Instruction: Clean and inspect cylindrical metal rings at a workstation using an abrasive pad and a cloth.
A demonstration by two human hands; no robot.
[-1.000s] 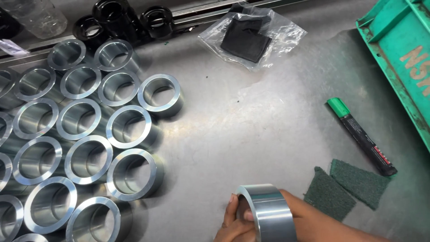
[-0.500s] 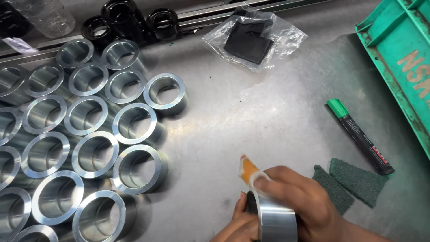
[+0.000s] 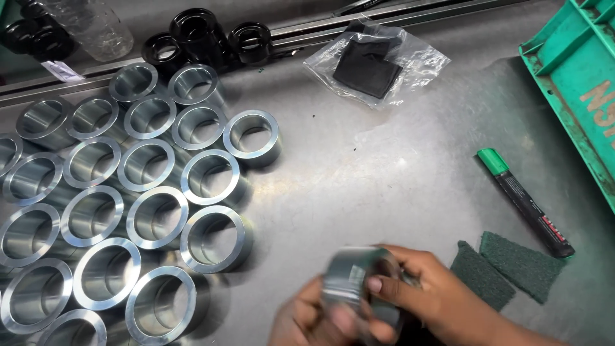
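Low at the near edge of the steel table (image 3: 397,173), a metal ring (image 3: 355,282) is gripped between both hands: the left hand (image 3: 314,320) is cupped beneath it, the right hand (image 3: 435,295) is closed over its rim. Half a second earlier an orange scrap was pinched at the ring; now none is seen, and the ring is blurred, so turning is suggested. Finished rings (image 3: 154,173) are ranked to the left; green pads (image 3: 506,269), a marker (image 3: 525,202) and a green crate (image 3: 576,83) are set to the right.

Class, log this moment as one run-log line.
left hand: holds metal ring | right hand: grips ring | nearby: green pads, marker
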